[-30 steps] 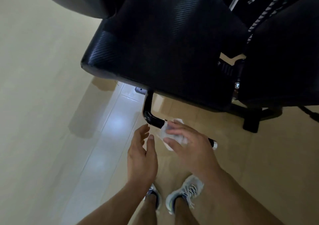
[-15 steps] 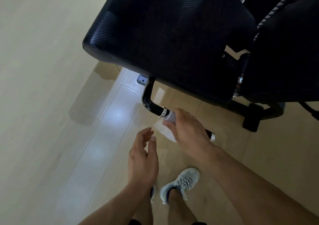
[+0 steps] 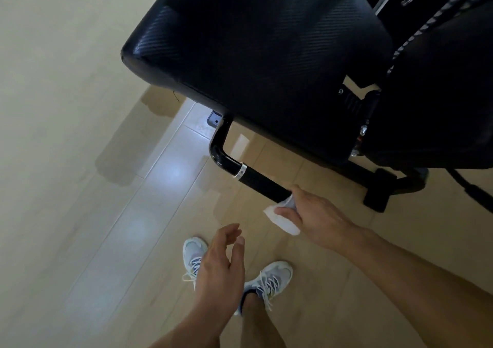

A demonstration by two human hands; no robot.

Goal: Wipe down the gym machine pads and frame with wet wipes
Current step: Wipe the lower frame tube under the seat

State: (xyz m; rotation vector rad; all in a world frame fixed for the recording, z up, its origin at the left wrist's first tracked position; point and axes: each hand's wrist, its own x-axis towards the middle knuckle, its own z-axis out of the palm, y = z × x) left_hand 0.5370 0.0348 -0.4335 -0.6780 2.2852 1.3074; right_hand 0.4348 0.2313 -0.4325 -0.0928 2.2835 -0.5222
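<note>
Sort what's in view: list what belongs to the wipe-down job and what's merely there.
Part of the job:
wet wipe, gripped in the right hand
black handle bar, with the wipe wrapped on it
seat pad
left hand, free

Merely there:
sneakers
tiled floor

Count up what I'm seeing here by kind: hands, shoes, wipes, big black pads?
Hands: 2, the left hand hanging free and the right hand gripping the wet wipe
Shoes: 2, the left shoe and the right shoe
Wet wipe: 1
Black pads: 2, the seat pad and the side pad
Total: 7
</note>
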